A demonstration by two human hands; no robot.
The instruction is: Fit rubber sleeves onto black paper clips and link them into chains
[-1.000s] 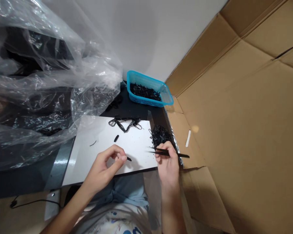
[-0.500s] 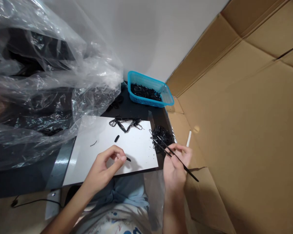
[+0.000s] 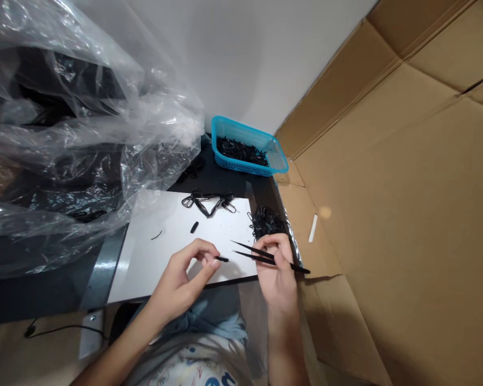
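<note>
My left hand (image 3: 183, 281) rests at the front edge of a white board (image 3: 177, 241) and pinches a small black piece (image 3: 222, 259) between thumb and forefinger. My right hand (image 3: 279, 265) holds black tweezers (image 3: 261, 256), their two tips spread and pointing left toward that piece, a short gap away. A heap of tiny black parts (image 3: 266, 221) lies just beyond my right hand. On the board lie a short black capsule-shaped piece (image 3: 194, 227), a thin curved sliver (image 3: 156, 235) and a cluster of black wire clips (image 3: 209, 202).
A blue plastic basket (image 3: 279, 155) with black parts stands at the back of the dark table. Crumpled clear plastic sheeting (image 3: 76, 139) over dark goods fills the left. A large cardboard box wall (image 3: 398, 214) rises on the right. A black cable (image 3: 52, 328) lies below the table.
My right hand swung the tweezers from pointing at the heap of parts back left to level with the piece. My left hand shifted slightly right, still pinching the piece.
</note>
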